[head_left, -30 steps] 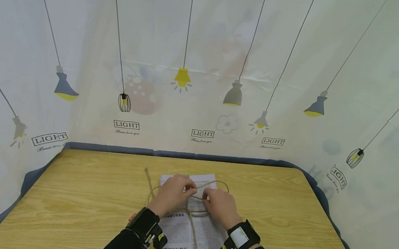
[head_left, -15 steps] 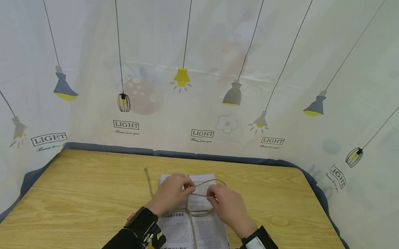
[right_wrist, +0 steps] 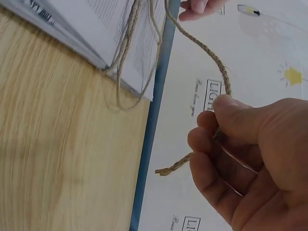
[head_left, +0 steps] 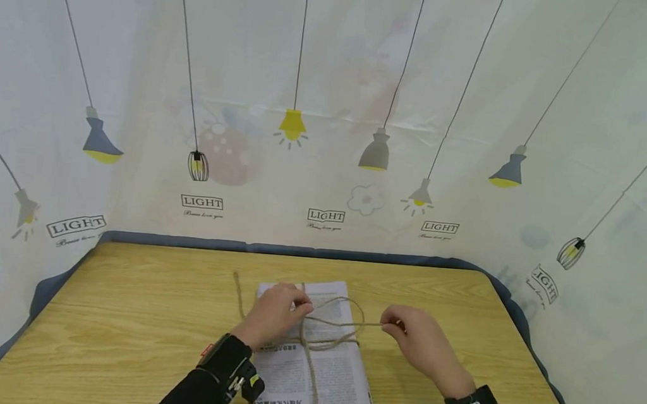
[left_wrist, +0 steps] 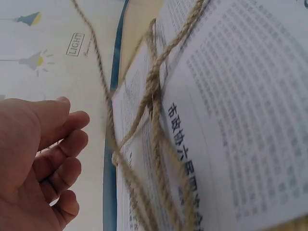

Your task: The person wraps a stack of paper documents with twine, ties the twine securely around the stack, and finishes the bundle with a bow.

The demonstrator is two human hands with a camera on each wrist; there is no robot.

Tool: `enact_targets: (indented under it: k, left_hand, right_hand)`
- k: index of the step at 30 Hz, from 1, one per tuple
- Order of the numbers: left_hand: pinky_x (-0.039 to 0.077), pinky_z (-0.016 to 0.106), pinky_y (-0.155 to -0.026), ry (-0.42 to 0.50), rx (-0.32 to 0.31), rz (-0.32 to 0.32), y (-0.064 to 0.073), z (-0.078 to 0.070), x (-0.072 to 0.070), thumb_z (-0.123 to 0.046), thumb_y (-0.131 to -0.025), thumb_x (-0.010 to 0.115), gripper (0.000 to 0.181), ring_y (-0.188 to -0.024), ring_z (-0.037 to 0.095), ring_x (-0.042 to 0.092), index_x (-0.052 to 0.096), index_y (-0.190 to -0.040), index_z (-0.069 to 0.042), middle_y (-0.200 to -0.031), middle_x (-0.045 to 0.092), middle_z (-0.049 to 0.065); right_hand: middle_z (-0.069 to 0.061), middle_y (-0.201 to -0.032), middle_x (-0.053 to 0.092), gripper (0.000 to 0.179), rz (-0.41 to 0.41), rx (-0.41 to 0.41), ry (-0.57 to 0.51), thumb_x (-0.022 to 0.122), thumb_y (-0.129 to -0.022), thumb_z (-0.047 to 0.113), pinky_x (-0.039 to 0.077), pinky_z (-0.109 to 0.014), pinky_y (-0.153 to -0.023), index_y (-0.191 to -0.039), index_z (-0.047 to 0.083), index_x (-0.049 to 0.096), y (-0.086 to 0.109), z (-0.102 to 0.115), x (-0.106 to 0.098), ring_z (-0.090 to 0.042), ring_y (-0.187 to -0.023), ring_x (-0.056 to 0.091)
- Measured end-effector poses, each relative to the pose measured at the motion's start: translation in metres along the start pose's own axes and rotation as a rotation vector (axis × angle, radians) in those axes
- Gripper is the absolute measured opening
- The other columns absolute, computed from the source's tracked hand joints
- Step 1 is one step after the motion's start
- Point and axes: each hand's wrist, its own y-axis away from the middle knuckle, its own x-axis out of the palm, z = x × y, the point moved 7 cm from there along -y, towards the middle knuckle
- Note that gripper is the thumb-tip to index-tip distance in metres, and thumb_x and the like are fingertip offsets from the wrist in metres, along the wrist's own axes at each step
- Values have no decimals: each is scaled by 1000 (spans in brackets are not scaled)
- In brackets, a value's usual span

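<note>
A stack of printed newspapers [head_left: 338, 381] lies on the table, bound crosswise with brown jute rope [head_left: 312, 379]. The rope crossing shows as a knotted spot [left_wrist: 153, 84] in the left wrist view. My right hand [head_left: 418, 339], off to the right of the stack, pinches the rope near its frayed end [right_wrist: 168, 171] between thumb and fingers; the strand runs taut back to the stack. Over the stack's far left part is my left hand [head_left: 275, 312], fingers loosely curled beside the rope. In the left wrist view nothing shows between its fingers [left_wrist: 67, 144].
The wooden table [head_left: 137, 327] extends to both sides of the stack. Another rope end [head_left: 237, 284] sticks out to the left, beyond the left hand. A loop of rope [head_left: 358, 306] lies at the stack's right edge. A printed curtain [head_left: 278, 46] stands behind the table.
My right hand has moved right, from above the stack to beyond its edge, drawing the rope out into a straight strand. The left hand has stayed nearly in place.
</note>
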Motion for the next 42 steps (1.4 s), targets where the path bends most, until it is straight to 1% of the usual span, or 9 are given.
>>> enact_targets:
  k: [7,10,14,19,23,27,33,36,42]
  left_hand:
    - [51,35,-78,-34,-72,9,15,36,-20,-14,-98,59,17,-90,15,63,70,-110,-16,-106,68,0]
    - [52,40,-88,-67,-103,85,29,52,-24,-6,-95,60,22,-105,21,64,68,-114,-13,-114,68,3]
    - [52,44,-91,-90,-94,194,46,65,-19,-5,-92,62,24,-108,24,65,67,-114,-13,-118,68,4]
    - [53,36,-81,-116,-41,210,56,71,-11,-14,-90,67,10,-94,15,66,64,-99,-19,-99,69,-5]
    - [44,26,-68,-95,-46,219,59,74,-10,-21,-95,64,11,-75,6,54,56,-87,-24,-81,58,-12]
    - [40,25,-65,-65,-78,151,61,74,-28,-23,-99,58,8,-69,3,47,61,-92,-26,-80,57,-13]
    - [37,23,-60,-80,-52,-42,68,72,-81,-23,-98,60,6,-63,3,42,62,-95,-28,-77,53,-15]
    - [36,22,-58,-109,-34,-123,75,75,-104,-23,-97,62,4,-61,3,41,63,-94,-26,-74,52,-15]
    - [37,23,-59,-167,-127,-151,103,108,-126,-29,-97,61,5,-61,3,42,63,-93,-27,-74,53,-14]
  right_hand:
    - [10,-82,63,7,32,13,-29,65,-93,15,43,-22,-62,-92,21,66,5,-18,2,1,-68,49]
    - [11,-82,64,7,28,43,-31,65,-93,14,43,-22,-62,-92,21,67,6,-25,2,1,-67,50]
    - [8,-84,67,7,12,60,-29,66,-92,13,44,-22,-62,-93,20,68,6,-31,-1,0,-67,51]
    - [9,-81,65,3,2,56,-56,65,-94,16,43,-21,-60,-93,18,67,5,-34,-2,0,-65,49]
    - [9,-76,60,5,-14,56,-92,64,-95,21,40,-22,-58,-92,18,66,4,-35,-4,-2,-61,45]
    - [6,-72,58,6,-77,67,-90,63,-95,22,37,-22,-55,-92,17,65,5,-37,-12,-3,-58,42]
    - [5,-73,58,8,-192,87,-45,62,-96,23,37,-22,-55,-95,16,66,9,-49,-31,-4,-58,44]
    - [3,-77,62,7,-216,103,-24,63,-96,21,39,-23,-57,-96,15,66,12,-60,-37,-4,-61,48]
    - [3,-79,64,7,-218,142,7,65,-95,19,45,-25,-62,-92,13,66,22,-90,-36,-6,-67,56]
